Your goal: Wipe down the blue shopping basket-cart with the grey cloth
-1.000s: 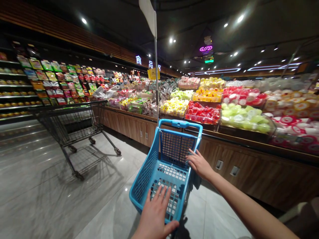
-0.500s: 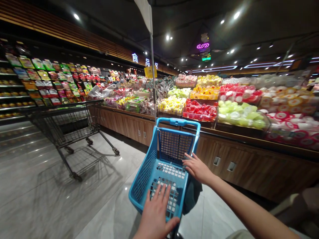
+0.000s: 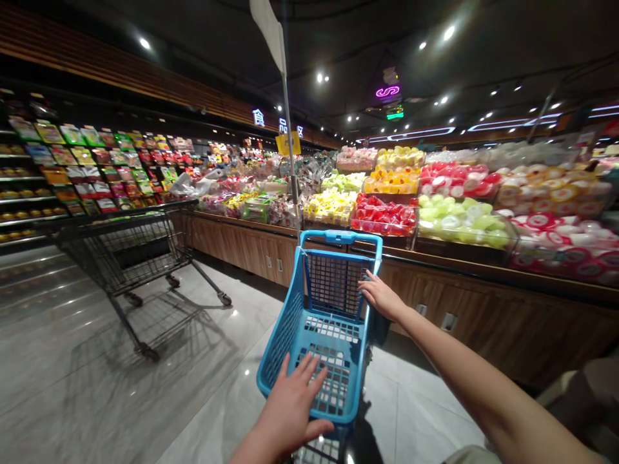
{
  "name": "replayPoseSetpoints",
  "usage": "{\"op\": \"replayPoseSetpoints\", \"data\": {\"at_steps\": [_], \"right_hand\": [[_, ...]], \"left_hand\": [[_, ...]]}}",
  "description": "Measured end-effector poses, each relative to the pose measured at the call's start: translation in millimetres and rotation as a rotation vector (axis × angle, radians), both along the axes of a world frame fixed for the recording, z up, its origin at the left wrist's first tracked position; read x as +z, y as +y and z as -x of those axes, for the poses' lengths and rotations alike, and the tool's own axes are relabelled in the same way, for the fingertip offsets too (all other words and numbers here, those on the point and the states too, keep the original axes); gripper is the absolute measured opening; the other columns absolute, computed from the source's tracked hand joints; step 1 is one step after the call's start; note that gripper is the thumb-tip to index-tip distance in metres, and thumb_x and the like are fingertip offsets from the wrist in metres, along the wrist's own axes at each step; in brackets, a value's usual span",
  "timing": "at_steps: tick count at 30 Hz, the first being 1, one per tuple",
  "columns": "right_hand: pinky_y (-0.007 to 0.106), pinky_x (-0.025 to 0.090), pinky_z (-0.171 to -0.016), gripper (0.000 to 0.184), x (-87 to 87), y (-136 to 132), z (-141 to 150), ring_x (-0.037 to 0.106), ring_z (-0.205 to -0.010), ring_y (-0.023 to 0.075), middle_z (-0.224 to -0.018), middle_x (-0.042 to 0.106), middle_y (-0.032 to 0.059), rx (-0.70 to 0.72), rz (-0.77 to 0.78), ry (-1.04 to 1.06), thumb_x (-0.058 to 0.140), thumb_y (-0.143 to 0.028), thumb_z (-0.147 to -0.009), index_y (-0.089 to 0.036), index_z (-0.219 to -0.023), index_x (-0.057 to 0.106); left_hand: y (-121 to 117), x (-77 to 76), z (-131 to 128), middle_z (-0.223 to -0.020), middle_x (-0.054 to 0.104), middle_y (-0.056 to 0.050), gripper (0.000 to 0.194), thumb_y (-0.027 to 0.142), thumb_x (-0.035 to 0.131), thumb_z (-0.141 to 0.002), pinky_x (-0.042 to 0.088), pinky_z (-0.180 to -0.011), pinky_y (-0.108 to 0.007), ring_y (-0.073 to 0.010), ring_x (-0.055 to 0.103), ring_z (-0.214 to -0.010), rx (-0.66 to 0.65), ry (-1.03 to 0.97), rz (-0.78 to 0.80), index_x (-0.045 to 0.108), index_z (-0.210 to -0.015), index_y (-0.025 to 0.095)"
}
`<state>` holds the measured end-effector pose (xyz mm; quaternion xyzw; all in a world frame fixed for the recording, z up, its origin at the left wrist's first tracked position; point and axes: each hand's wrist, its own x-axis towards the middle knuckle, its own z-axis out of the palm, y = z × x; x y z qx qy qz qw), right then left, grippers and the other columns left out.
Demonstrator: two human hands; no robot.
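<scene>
A blue plastic shopping cart basket (image 3: 285,322) with mesh walls stands before me, its handle (image 3: 341,236) at the far end. Only the grid floor shows inside it. My left hand (image 3: 293,403) is over the near end of the basket, palm down, fingers spread, holding nothing. Whether it touches the near rim cannot be told. At the basket's right side, my right hand (image 3: 383,296) lies over the rim below the handle, its fingers stretched out and not wrapped round it.
A black wire shopping cart (image 3: 140,258) stands at left on the tiled floor (image 3: 203,386). Beyond the basket runs a wooden display counter (image 3: 232,248) with bins of wrapped sweets (image 3: 384,214). A pole (image 3: 291,161) with a yellow price sign rises behind the handle. Packets (image 3: 82,154) hang at far left.
The near end of the basket has swung slightly right and away from my left hand. My left hand has shifted a little left. My right hand has slid up along the rim toward the handle.
</scene>
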<state>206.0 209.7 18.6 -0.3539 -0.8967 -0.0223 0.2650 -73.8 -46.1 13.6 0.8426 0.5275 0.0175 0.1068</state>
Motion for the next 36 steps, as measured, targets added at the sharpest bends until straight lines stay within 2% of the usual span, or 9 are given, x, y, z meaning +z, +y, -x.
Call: {"op": "replayPoseSetpoints", "data": {"at_steps": [5,9,11,15,18,21,24,31,36], "right_hand": [[0.06,0.027,-0.114,0.031,-3.6,0.5,8.3,0.023,-0.144,0.0304,-0.125,0.065,0.0087,0.003,0.006,0.053,0.04,-0.031,-0.098,-0.02,-0.103,0.069],[0.06,0.026,-0.114,0.031,-11.2,-24.4,14.1,0.024,-0.144,0.0291,-0.125,0.065,0.0062,0.031,0.024,0.054,0.039,-0.031,-0.099,-0.021,-0.103,0.068],[0.06,0.025,-0.114,0.031,-15.7,-47.9,15.5,0.023,-0.144,0.0288,-0.129,0.063,0.0055,0.069,0.054,0.049,0.038,-0.031,-0.1,-0.022,-0.106,0.067],[0.06,0.019,-0.116,0.031,-19.7,-98.4,18.1,0.019,-0.146,0.028,-0.135,0.059,0.0051,0.166,0.132,0.021,0.037,-0.033,-0.101,-0.024,-0.114,0.063],[0.059,0.015,-0.117,0.03,-15.6,-117.6,18.8,0.02,-0.145,0.0266,-0.131,0.061,0.0047,0.206,0.152,-0.014,0.037,-0.033,-0.101,-0.024,-0.114,0.063],[0.059,0.009,-0.118,0.03,-7.6,-110.9,15.0,0.027,-0.143,0.025,-0.125,0.065,0.0041,0.262,0.133,-0.088,0.037,-0.033,-0.101,-0.024,-0.112,0.064],[0.059,0.006,-0.118,0.032,0.7,-83.9,7.2,0.031,-0.142,0.0246,-0.124,0.066,0.0031,0.246,0.102,-0.145,0.036,-0.034,-0.101,-0.025,-0.11,0.065],[0.062,0.015,-0.115,0.031,8.1,-16.9,2.5,0.03,-0.142,0.0272,-0.125,0.066,0.0036,0.068,0.06,-0.072,0.038,-0.036,-0.1,-0.024,-0.106,0.066],[0.062,0.019,-0.114,0.035,-4.7,-24.5,12.1,0.024,-0.144,0.0282,-0.128,0.064,0.0047,0.063,0.083,0.003,0.034,-0.035,-0.101,-0.023,-0.103,0.067]], "left_hand": [[11.7,-4.3,9.0,-0.149,0.044,-0.009,0.082,0.081,0.045,-0.075,0.015,-0.112,-0.069,-0.0371,0.03,-0.141,0.074,0.018,0.035,0.048,-0.14,0.03],[15.7,-11.1,-2.6,-0.141,0.053,-0.009,0.081,0.081,0.043,-0.077,0.021,-0.111,-0.066,-0.036,0.038,-0.137,0.114,-0.004,0.008,0.05,-0.138,0.028],[16.8,-9.9,-6.1,-0.145,0.048,-0.01,0.084,0.08,0.046,-0.076,0.018,-0.112,-0.067,-0.0361,0.035,-0.139,0.115,-0.004,0.0,0.045,-0.142,0.027],[14.7,-4.2,-2.9,-0.157,0.026,-0.009,0.095,0.075,0.055,-0.074,0.01,-0.114,-0.067,-0.0355,0.021,-0.145,0.089,0.017,-0.037,0.027,-0.15,0.027],[9.0,-2.4,3.6,-0.158,0.026,-0.008,0.092,0.074,0.055,-0.075,0.01,-0.114,-0.066,-0.0344,0.02,-0.145,0.061,0.007,-0.046,0.026,-0.15,0.03],[3.5,-1.7,8.7,-0.156,0.03,-0.007,0.081,0.075,0.052,-0.077,0.008,-0.114,-0.066,-0.0348,0.022,-0.145,-0.014,-0.02,-0.023,0.036,-0.146,0.034],[0.3,0.2,10.4,-0.155,0.034,-0.006,0.075,0.076,0.05,-0.078,0.009,-0.114,-0.066,-0.0353,0.023,-0.144,-0.07,-0.048,0.006,0.044,-0.141,0.036],[-1.7,7.5,4.2,-0.151,0.041,-0.004,0.069,0.078,0.046,-0.078,0.013,-0.114,-0.065,-0.035,0.027,-0.143,-0.037,-0.091,0.027,0.052,-0.134,0.037],[0.6,0.3,-0.3,-0.148,0.045,-0.008,0.067,0.077,0.044,-0.081,0.014,-0.114,-0.064,-0.0353,0.03,-0.142,0.045,-0.064,0.015,0.059,-0.129,0.033]]}}
